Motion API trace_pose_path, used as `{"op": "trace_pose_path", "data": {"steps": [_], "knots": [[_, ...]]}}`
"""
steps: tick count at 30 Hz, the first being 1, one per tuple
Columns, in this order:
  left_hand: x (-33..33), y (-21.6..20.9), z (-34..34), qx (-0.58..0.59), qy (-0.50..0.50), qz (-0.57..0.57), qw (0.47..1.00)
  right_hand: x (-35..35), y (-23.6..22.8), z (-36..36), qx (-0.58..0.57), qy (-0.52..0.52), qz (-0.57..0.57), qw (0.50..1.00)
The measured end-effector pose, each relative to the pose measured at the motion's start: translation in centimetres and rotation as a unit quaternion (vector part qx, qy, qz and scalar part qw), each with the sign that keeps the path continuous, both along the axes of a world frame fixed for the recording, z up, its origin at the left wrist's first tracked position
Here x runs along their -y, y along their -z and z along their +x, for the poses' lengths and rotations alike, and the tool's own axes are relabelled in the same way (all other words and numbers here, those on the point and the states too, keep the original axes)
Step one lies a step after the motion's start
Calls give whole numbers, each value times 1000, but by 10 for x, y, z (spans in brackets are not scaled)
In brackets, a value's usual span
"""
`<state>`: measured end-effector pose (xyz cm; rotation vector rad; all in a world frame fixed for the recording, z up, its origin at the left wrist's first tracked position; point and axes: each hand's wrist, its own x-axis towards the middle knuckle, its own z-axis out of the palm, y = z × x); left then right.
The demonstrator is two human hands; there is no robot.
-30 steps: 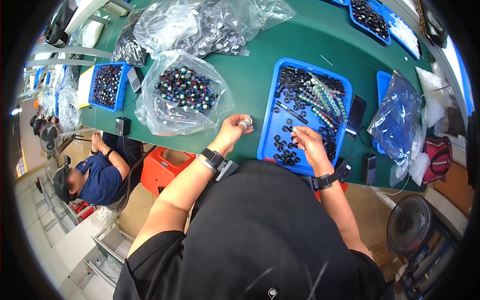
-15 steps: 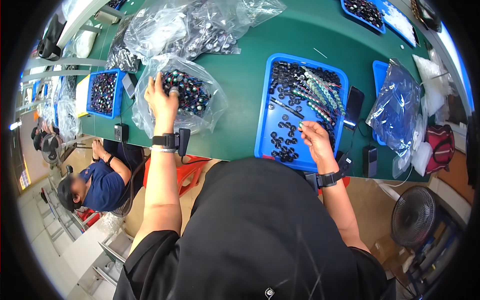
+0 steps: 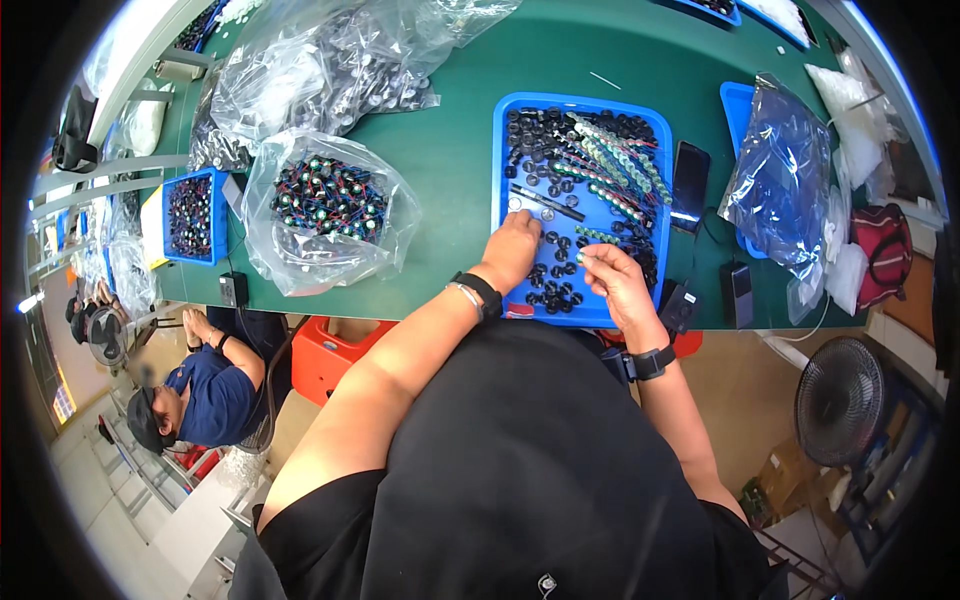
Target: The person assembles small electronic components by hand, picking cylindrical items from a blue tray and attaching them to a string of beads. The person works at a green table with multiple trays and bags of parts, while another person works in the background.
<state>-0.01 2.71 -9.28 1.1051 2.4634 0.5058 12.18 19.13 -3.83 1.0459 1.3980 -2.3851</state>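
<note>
A small green part (image 3: 581, 257) is pinched between thumb and forefinger of the right hand (image 3: 618, 286), held just above the near end of the blue tray (image 3: 510, 110), among loose black round parts (image 3: 553, 285) scattered on the tray floor. The left hand (image 3: 512, 250) is now laid on the tray's near left part, fingers curled downward onto the black pieces; whether one is gripped cannot be told. Half a second ago that hand was stretched out over the clear bag of black and green parts (image 3: 328, 197) at the left; it has since been brought back to the tray, so both hands are again gathered over the same work spot. Rows of green strips (image 3: 610, 170) are lined up farther back in the tray. A dark phone (image 3: 690, 180) lies just beside the tray's right wall on the green table (image 3: 450, 150).
</note>
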Motion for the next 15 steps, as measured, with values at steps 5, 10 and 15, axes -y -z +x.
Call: {"op": "trace_pose_path", "data": {"steps": [5, 10, 15], "knots": [[7, -19, -2, 159, -96, 168, 968, -1, -13, -7, -8, -5, -4, 1000], [8, -75, 4, 324, -100, 156, 928, 2, -16, -21, -50, -24, -23, 998], [13, -86, 2, 478, -182, 227, 829, 7, -17, -27, -75, -70, -56, 993]]}}
